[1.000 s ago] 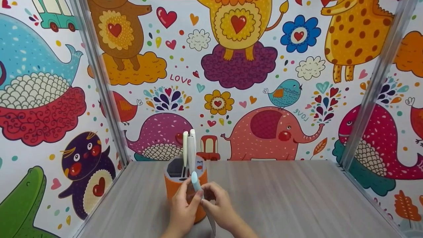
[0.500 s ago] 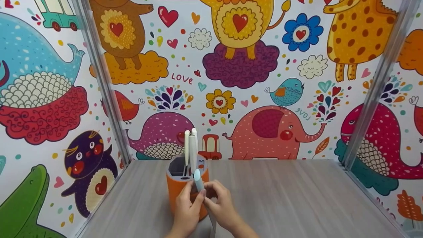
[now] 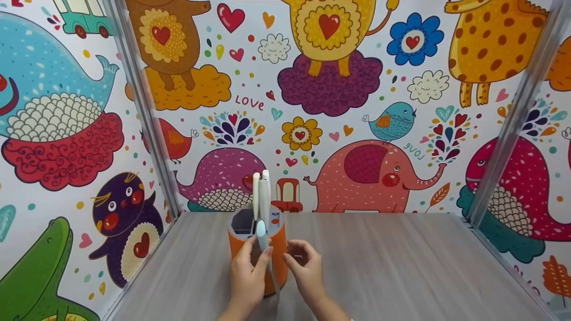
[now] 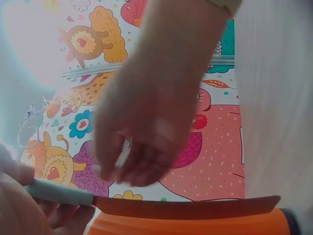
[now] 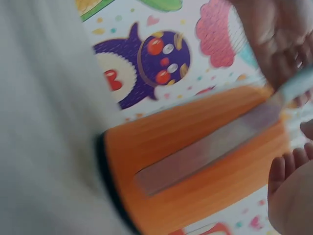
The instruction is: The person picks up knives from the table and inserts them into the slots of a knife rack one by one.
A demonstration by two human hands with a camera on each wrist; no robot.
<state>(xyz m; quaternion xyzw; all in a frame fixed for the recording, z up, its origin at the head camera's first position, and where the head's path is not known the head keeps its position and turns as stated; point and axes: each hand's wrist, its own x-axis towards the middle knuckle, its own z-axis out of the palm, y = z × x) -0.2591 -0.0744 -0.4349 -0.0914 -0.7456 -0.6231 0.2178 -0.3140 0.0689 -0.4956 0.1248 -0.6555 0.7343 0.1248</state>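
My left hand [image 3: 247, 274] pinches a kitchen knife [image 3: 262, 235] by its pale blue handle, the blade pointing down. In the left wrist view the full blade [image 4: 190, 208] shows, its surface reflecting orange. The knife is in front of an orange knife block [image 3: 280, 249] with a grey top, and overlaps its side in the right wrist view. To the right of the knife, my right hand [image 3: 308, 269] is apart from it, fingers loosely bent and holding nothing. Several white-handled knives [image 3: 265, 196] stand upright in the block.
The block stands on a grey wood-grain table [image 3: 379, 263]. Walls with cartoon animal prints [image 3: 361, 178] enclose the table at the back and both sides. Metal posts [image 3: 154, 147] mark the corners.
My right hand has let go of the knife and moved right, away from it. The left hand still holds the knife, now slightly farther left against the block. The view has shifted slightly.
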